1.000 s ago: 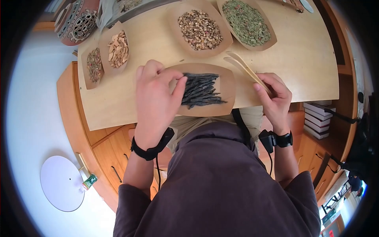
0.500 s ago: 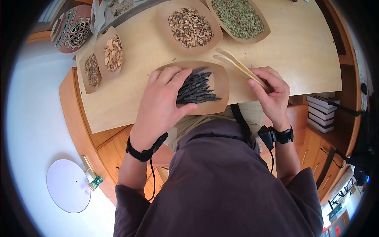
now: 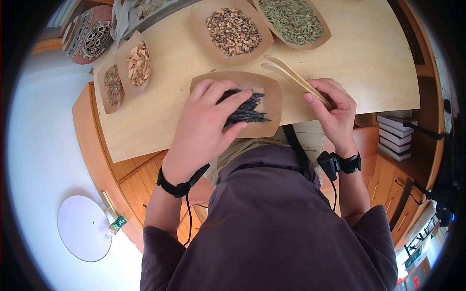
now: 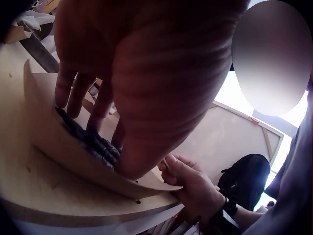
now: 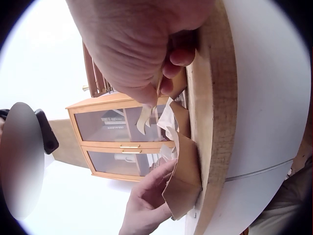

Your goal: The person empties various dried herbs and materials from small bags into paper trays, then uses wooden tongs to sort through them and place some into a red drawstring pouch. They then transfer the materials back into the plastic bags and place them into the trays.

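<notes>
Dark, wrinkled dried strips (image 3: 248,114) lie in a brown paper tray (image 3: 273,92) at the table's front edge. My left hand (image 3: 203,121) is over the tray's left part, its fingers spread and reaching down onto the strips. In the left wrist view the fairly straight fingers touch the strips (image 4: 93,144), with the thumb on the near side. The hand hides the left part of the pile. To the right of the tray, my right hand (image 3: 334,107) grips wooden tongs (image 3: 286,72) at their joined end. Their two tips stand apart, pointing up and left over the table, holding nothing.
Farther back are paper trays of chopped brown pieces (image 3: 235,31) and green needle-like leaves (image 3: 291,22). At the left, smaller trays hold beige chips (image 3: 139,63) and reddish-green flakes (image 3: 112,86). A patterned pot (image 3: 91,36) stands at the back left.
My left hand has come from a raised pinch at the pile's left end to spread fingers down on the strips, slightly farther right. The right hand keeps holding the tongs, almost still.
</notes>
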Demonstrator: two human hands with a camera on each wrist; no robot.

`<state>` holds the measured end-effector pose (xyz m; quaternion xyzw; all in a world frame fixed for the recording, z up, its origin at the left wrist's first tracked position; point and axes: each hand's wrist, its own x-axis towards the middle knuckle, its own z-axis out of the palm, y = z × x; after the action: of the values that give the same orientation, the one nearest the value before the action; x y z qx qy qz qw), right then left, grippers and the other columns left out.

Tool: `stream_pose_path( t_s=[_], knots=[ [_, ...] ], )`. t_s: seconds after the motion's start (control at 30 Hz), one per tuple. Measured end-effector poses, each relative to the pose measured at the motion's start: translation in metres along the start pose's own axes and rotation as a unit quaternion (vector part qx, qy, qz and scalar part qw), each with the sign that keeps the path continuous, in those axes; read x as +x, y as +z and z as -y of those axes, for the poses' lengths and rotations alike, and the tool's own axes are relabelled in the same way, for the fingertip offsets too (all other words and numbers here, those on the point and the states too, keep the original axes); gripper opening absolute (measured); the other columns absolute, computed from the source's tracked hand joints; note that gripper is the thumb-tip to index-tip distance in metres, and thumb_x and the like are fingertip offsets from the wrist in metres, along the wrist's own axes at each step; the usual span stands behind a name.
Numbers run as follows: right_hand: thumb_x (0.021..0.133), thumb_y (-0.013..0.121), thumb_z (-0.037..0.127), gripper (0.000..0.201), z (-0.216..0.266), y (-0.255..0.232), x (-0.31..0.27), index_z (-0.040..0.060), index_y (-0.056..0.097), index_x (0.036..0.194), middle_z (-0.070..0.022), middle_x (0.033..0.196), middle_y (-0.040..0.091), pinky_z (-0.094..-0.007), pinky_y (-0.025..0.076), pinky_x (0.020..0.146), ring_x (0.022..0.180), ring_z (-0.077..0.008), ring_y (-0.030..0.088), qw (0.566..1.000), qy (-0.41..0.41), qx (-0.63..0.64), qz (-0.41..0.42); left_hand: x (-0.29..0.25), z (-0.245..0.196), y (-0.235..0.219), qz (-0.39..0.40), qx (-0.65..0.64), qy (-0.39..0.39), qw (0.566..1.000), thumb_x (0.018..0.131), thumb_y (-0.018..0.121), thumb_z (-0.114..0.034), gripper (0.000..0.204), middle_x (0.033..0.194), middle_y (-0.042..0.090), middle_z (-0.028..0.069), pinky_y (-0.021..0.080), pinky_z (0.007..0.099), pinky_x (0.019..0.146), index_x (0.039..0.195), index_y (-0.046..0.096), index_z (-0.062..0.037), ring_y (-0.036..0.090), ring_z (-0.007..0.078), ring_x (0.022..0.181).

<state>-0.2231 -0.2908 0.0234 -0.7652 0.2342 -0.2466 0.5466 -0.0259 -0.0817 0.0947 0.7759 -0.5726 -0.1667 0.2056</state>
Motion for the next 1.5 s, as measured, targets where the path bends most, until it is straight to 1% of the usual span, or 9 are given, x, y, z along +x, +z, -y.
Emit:
stream_pose_path(
  t_s=[0.57,0.67,0.77,0.8,0.9,1.0,1.2,1.3,1.5],
  knots=[
    [0.093,0.078,0.006,0.020,-0.001,-0.001,0.001,-0.0012,0.076,0.111,-0.0083,0.104,0.074,-0.0286,0.053,0.087,0.096,-0.0160,0.068,1.000,-0.010,-0.022,0.001,-0.003,-0.001,0.010,-0.022,0.040,-0.012,0.999,0.080,0.082,-0.013,0.056,0.131,0.059,0.0135,0.045,0.0462,0.109,0.134,0.069,-0.0108,0.050,0.0374,0.127],
    [0.092,0.079,0.007,0.020,0.001,0.000,0.001,-0.0014,0.077,0.111,-0.0094,0.104,0.074,-0.0298,0.053,0.087,0.096,-0.0178,0.069,1.000,-0.003,-0.014,-0.001,-0.008,0.005,0.002,-0.071,0.046,-0.009,0.996,0.082,0.082,-0.013,0.051,0.129,0.061,0.0130,0.045,0.0444,0.107,0.132,0.071,-0.0107,0.053,0.0356,0.124],
    [0.092,0.079,0.007,0.020,0.003,-0.001,0.001,-0.0015,0.077,0.111,-0.0091,0.105,0.074,-0.0296,0.053,0.088,0.097,-0.0177,0.069,1.000,0.001,-0.009,-0.002,-0.023,0.021,0.004,-0.188,0.072,-0.080,0.976,0.085,0.081,-0.013,0.047,0.126,0.063,0.0133,0.045,0.0433,0.106,0.131,0.071,-0.0111,0.056,0.0342,0.120],
    [0.093,0.078,0.006,0.020,0.003,-0.001,0.001,-0.0015,0.077,0.111,-0.0090,0.105,0.074,-0.0296,0.053,0.089,0.097,-0.0176,0.069,1.000,0.002,-0.007,-0.002,-0.024,0.026,0.004,-0.218,0.097,-0.104,0.966,0.090,0.080,-0.014,0.040,0.117,0.067,0.0101,0.050,0.0390,0.098,0.129,0.072,-0.0090,0.062,0.0264,0.111],
    [0.093,0.078,0.006,0.020,0.005,0.000,0.003,-0.0016,0.077,0.111,-0.0087,0.106,0.074,-0.0294,0.053,0.090,0.098,-0.0171,0.069,1.000,0.010,-0.002,0.004,-0.031,0.038,0.005,-0.186,-0.093,-0.262,0.942,0.095,0.078,-0.015,0.033,0.100,0.071,0.0048,0.053,0.0302,0.082,0.125,0.072,-0.0024,0.066,0.0146,0.095],
    [0.093,0.078,0.006,0.020,0.002,0.000,0.003,-0.0015,0.077,0.111,-0.0087,0.106,0.074,-0.0294,0.053,0.090,0.098,-0.0167,0.068,1.000,0.010,-0.001,0.002,-0.033,0.044,0.012,-0.179,-0.246,-0.318,0.898,0.098,0.075,-0.013,0.026,0.085,0.069,0.0020,0.050,0.0247,0.066,0.118,0.069,0.0028,0.060,0.0078,0.073],
    [0.092,0.078,0.005,0.020,0.001,0.002,0.003,-0.0016,0.076,0.111,-0.0088,0.106,0.074,-0.0294,0.053,0.091,0.099,-0.0165,0.069,0.999,0.029,0.016,-0.007,-0.041,0.057,0.020,-0.137,-0.314,-0.334,0.878,0.101,0.070,-0.010,0.017,0.087,0.072,0.0026,0.050,0.0224,0.062,0.110,0.067,0.0052,0.063,0.0058,0.070],
    [0.092,0.078,0.004,0.019,0.000,0.001,0.003,-0.0020,0.075,0.110,-0.0089,0.105,0.074,-0.0293,0.053,0.091,0.098,-0.0166,0.069,0.999,0.024,-0.020,-0.007,-0.050,0.055,0.007,-0.116,-0.432,-0.316,0.837,0.104,0.067,-0.010,0.013,0.093,0.074,0.0041,0.055,0.0232,0.064,0.108,0.066,0.0030,0.068,0.0066,0.076],
    [0.092,0.077,0.004,0.016,0.000,0.003,0.004,-0.0023,0.075,0.107,-0.0088,0.103,0.074,-0.0291,0.053,0.090,0.096,-0.0167,0.069,0.999,0.018,-0.032,-0.017,-0.093,0.070,-0.013,-0.193,-0.531,-0.307,0.765,0.105,0.065,-0.011,0.012,0.101,0.075,0.0063,0.059,0.0241,0.067,0.112,0.064,-0.0009,0.071,0.0090,0.082]
  ],
)
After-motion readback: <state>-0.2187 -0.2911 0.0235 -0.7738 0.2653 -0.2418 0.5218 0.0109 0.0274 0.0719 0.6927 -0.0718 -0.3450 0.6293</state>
